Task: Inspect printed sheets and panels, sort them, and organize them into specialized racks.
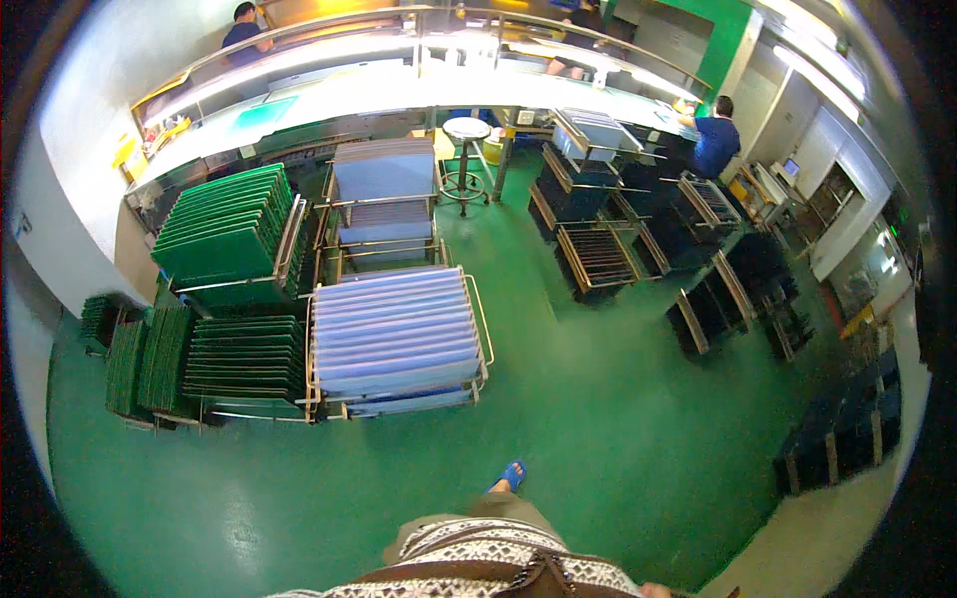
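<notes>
Only a sliver of my right hand (654, 590) shows at the lower edge, beside my patterned clothing; its fingers are hidden. Of my left hand nothing is visible. Neither hand is seen touching anything. Ahead on the left, the nearest thing is a metal rack (394, 329) filled with upright pale blue panels. Green panels stand in another rack (224, 224) farther left, with dark green ones (244, 359) lower down beside the pale blue stack. My foot in a blue sandal (512, 474) is on the green floor.
A round stool (466, 130) stands before a long, brightly lit workbench (349, 100). More racks (598, 257) and dark panels (713, 304) stand at the right. A person in dark blue (718, 140) is at the bench's right end; others are beyond it. Green floor (588, 399) lies between the racks.
</notes>
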Demonstrator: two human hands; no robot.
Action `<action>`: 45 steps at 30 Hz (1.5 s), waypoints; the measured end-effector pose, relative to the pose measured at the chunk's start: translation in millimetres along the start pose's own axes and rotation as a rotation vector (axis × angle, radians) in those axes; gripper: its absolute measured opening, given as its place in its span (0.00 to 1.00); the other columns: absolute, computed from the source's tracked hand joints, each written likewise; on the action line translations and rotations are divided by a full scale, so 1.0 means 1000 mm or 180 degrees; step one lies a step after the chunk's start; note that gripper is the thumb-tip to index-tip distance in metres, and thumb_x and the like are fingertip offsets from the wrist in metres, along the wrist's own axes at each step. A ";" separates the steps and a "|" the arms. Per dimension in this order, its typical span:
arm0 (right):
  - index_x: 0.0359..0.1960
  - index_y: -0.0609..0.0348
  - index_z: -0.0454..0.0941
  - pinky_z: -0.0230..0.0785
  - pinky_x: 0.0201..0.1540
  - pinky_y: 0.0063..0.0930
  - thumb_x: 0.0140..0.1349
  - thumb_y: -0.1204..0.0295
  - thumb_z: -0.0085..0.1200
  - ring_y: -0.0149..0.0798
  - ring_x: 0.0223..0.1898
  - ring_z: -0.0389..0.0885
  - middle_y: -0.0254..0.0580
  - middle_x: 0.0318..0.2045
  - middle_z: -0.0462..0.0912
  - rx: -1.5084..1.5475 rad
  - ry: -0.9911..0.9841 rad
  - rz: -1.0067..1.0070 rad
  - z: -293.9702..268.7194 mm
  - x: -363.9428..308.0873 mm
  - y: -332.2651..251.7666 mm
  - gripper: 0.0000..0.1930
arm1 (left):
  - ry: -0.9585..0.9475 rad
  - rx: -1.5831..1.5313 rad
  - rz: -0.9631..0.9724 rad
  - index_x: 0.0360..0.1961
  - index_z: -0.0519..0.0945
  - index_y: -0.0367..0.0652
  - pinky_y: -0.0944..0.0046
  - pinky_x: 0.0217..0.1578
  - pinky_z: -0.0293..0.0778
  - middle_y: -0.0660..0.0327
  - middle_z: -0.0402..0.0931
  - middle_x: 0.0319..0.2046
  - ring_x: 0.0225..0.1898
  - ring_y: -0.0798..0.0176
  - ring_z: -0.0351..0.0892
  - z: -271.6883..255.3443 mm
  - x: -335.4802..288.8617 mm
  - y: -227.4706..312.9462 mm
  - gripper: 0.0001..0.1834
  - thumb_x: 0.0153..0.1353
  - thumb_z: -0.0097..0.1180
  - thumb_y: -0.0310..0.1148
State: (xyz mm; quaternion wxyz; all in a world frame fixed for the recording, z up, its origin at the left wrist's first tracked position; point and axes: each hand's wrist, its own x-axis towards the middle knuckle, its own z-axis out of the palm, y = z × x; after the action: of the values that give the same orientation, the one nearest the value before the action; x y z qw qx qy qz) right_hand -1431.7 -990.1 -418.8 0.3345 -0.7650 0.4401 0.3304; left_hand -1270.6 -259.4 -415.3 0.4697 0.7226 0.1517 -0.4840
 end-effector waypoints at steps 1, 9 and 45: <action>0.41 0.66 0.71 0.69 0.35 0.25 0.58 0.68 0.47 0.35 0.34 0.77 0.41 0.28 0.79 -0.1128 0.0250 -0.0444 -0.037 0.017 -0.050 0.14 | -0.0199 0.0060 -0.0068 0.38 0.74 0.31 0.58 0.29 0.71 0.52 0.76 0.31 0.32 0.58 0.74 0.001 0.012 0.016 0.20 0.48 0.51 0.38; 0.42 0.60 0.72 0.69 0.30 0.21 0.58 0.72 0.44 0.29 0.29 0.75 0.38 0.30 0.78 0.0855 -0.0118 -0.2844 -0.131 0.022 -0.704 0.11 | -0.1760 0.0280 0.0148 0.37 0.74 0.31 0.58 0.29 0.70 0.52 0.75 0.31 0.32 0.58 0.74 0.014 0.073 0.143 0.20 0.47 0.52 0.37; 0.33 0.60 0.75 0.68 0.40 0.42 0.55 0.60 0.48 0.52 0.37 0.76 0.52 0.33 0.78 -0.5623 -0.2145 -0.5292 0.534 0.203 -1.329 0.15 | 0.1662 -0.3705 -0.1409 0.61 0.53 0.48 0.52 0.55 0.55 0.40 0.54 0.56 0.59 0.41 0.52 -0.230 0.484 0.639 0.46 0.47 0.44 0.67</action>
State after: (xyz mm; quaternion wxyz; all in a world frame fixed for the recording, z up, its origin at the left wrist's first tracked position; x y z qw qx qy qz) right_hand -275.7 -136.7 -585.9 -0.0884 -0.6506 -0.6515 0.3800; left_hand -476.6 -510.7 -462.6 0.6201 0.3969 0.6408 -0.2176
